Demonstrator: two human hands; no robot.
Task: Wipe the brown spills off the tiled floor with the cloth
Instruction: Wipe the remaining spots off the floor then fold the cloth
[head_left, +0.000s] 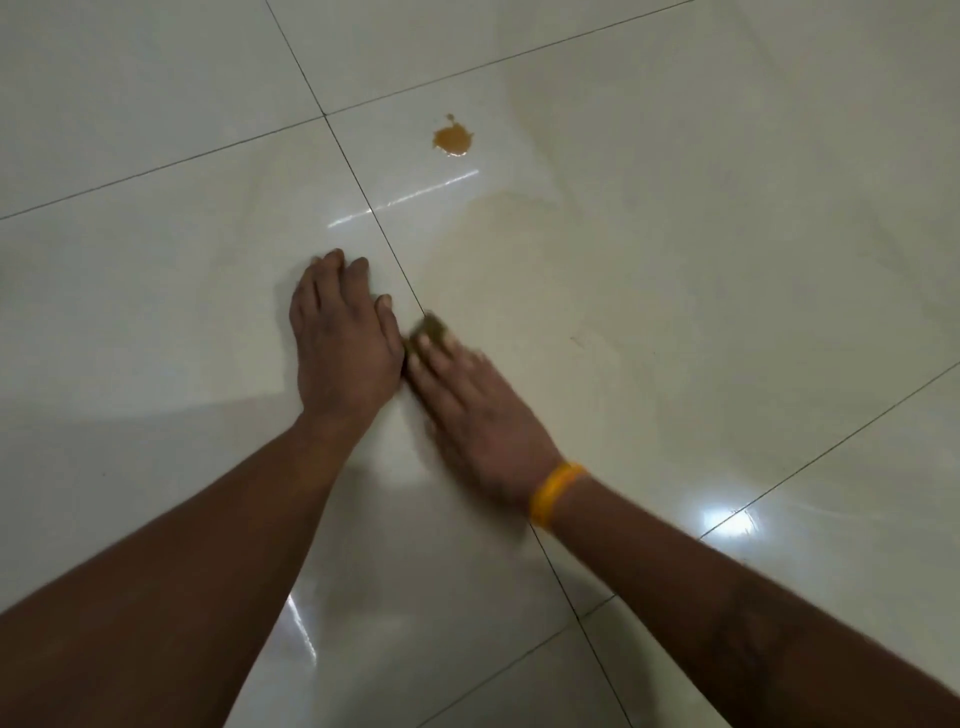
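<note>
The left hand (340, 332) lies flat on the tiled floor (727, 260), palm down, fingers straight and together, holding nothing, just left of a grout line. The right hand (467, 410), w/ a yellow wristband (555, 492), presses a small olive-brown cloth (430, 328) onto the floor under extended fingers; cloth shows only past the fingertips, on the grout line, touching the left hand's edge, image blurred here. One brown spill (453, 139) sits on the tile toward the far edge, well apart from both hands; a faint smeared patch (519, 244) lies between.
</note>
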